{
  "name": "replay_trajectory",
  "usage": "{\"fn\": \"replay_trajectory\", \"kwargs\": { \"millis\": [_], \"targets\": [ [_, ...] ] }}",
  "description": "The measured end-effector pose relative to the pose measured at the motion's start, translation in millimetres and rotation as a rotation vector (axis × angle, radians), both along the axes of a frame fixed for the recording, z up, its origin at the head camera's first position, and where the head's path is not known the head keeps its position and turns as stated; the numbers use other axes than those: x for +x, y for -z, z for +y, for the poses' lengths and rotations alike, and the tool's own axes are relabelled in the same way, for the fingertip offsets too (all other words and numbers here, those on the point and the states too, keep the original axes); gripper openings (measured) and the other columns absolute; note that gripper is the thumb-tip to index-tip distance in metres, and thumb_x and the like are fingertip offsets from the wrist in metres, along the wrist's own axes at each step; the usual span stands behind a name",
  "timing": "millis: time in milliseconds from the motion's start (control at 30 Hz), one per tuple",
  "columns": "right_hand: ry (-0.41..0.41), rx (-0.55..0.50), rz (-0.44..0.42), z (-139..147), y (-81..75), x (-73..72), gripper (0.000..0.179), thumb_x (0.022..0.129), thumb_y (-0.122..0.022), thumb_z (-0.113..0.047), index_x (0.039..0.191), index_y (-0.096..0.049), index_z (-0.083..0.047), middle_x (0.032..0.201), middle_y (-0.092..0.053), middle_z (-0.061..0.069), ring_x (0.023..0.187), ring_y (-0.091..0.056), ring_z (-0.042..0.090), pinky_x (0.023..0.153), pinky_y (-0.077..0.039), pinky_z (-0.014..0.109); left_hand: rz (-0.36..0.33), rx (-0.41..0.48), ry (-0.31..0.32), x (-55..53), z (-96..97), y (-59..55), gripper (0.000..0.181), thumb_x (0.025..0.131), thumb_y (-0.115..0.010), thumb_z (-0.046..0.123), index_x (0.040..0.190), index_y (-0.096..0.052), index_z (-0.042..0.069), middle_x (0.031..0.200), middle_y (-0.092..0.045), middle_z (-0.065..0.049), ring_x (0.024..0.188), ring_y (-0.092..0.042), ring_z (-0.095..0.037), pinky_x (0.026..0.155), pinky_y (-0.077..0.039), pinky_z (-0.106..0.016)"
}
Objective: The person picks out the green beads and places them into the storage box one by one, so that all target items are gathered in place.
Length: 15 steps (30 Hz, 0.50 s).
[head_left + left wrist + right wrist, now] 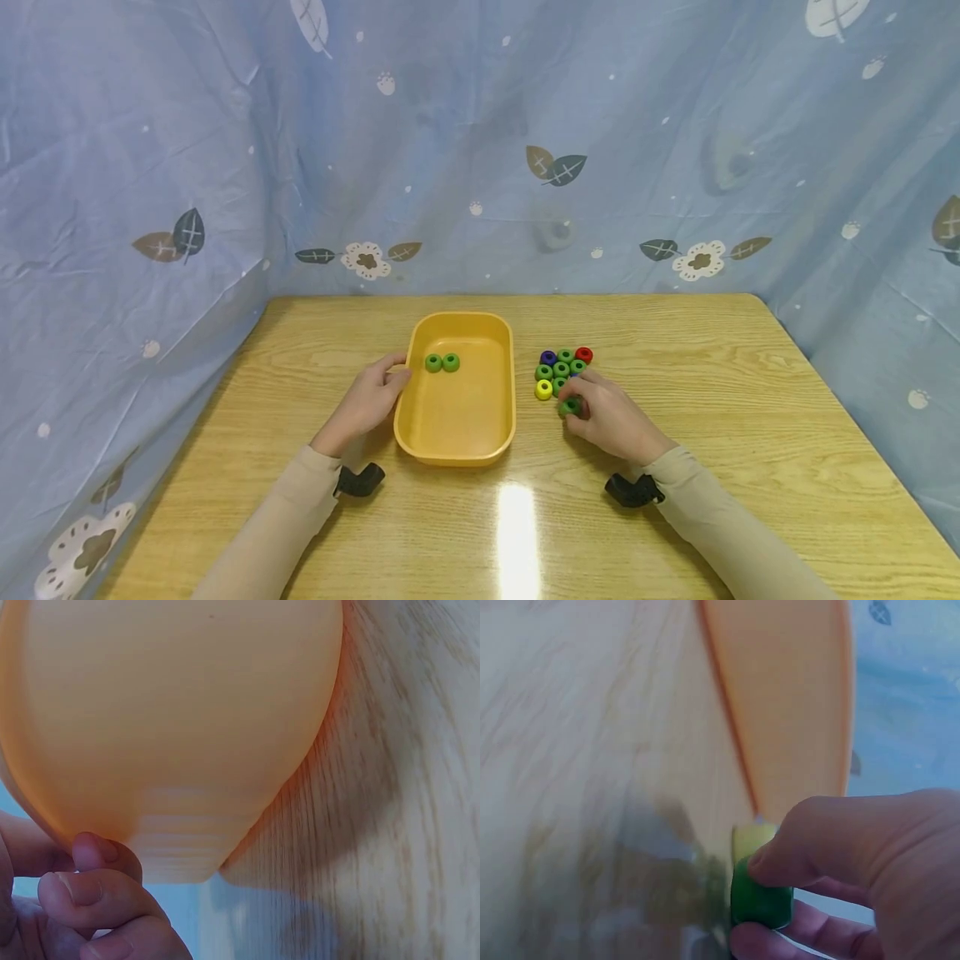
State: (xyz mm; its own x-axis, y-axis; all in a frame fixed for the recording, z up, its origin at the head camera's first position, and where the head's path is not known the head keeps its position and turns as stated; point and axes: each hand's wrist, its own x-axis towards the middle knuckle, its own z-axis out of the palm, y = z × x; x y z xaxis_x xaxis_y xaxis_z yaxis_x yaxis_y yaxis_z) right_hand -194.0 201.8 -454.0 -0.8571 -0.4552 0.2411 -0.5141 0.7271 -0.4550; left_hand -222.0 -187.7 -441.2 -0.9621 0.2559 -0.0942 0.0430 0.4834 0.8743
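Note:
An orange-yellow plastic tray (455,423) stands on the table, with two green beads (442,362) inside it near its left wall. My left hand (372,393) holds the tray's left rim; in the left wrist view, curled fingers (112,896) show at the rim. Right of the tray, my right hand (611,417) pinches a green bead (761,896) between thumb and fingers. Just beyond it sits a cluster of beads: several green ones (561,368), a yellow one (543,389), a blue one (548,357) and a red one (584,355). The hand partly covers the cluster's near right side.
The wooden table (697,358) extends to both sides, its back edge against a blue patterned cloth (450,167). Cloth also hangs along the left and right sides. A black wrist mount (633,490) sits under each sleeve cuff.

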Motion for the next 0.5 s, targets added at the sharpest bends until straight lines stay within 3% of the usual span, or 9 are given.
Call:
{"fn": "replay_trajectory", "kwargs": {
  "millis": [200, 500],
  "targets": [
    [-0.026, -0.070, 0.032, -9.7, -10.4, -0.4, 0.026, 0.084, -0.080, -0.002, 0.108, -0.073, -0.010, 0.098, -0.064, -0.002, 0.077, -0.057, 0.010, 0.065, -0.050, 0.022, -0.009, 0.019, 0.003, -1.1, 0.7, -0.4, 0.047, 0.114, -0.043, 0.025, 0.156, -0.042, 0.004, 0.120, -0.073, -0.022, 0.089, -0.074, -0.023, 0.065, -0.056, -0.036],
    [-0.091, -0.144, 0.030, -43.6, -42.0, -1.0, 0.022, 0.090, -0.078, -0.004, 0.108, -0.071, -0.012, 0.101, -0.064, -0.002, 0.081, -0.063, 0.016, 0.069, -0.056, 0.030, 0.009, 0.014, 0.007, -2.1, -1.6, 2.0, 0.048, 0.113, -0.044, 0.025, 0.156, -0.041, 0.002, 0.126, -0.071, -0.025, 0.102, -0.075, -0.028, 0.071, -0.056, -0.034]
  ]
}}
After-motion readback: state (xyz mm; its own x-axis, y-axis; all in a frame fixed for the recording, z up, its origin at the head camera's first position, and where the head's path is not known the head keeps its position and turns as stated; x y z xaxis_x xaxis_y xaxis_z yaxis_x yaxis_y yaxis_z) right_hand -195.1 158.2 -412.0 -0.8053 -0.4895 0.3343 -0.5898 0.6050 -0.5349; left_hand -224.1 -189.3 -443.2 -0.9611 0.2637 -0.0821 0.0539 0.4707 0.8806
